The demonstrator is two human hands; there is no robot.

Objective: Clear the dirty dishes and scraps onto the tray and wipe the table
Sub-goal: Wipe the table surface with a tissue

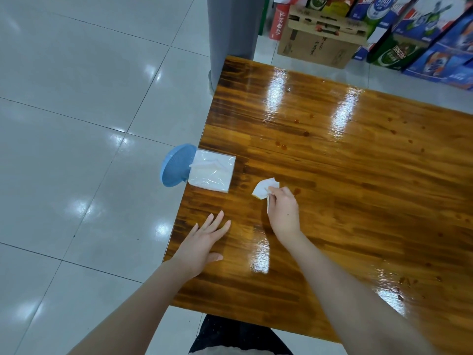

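Observation:
A glossy wooden table (332,175) fills the right of the view. My right hand (282,211) pinches a crumpled white tissue (263,188) against the tabletop near its left side. My left hand (204,242) lies flat with fingers spread on the table's near-left corner, holding nothing. Small brown sauce spots (281,146) dot the wood beyond the tissue, and more show near the right edge (407,281). No dishes or tray are in view.
A plastic-wrapped tissue pack (212,170) lies at the table's left edge, beside a blue round plastic thing (176,165) hanging off that edge. A grey pillar (230,34) stands behind the far corner. Cardboard and drink boxes (384,29) are stacked at the back right. White tiled floor (76,124) lies to the left.

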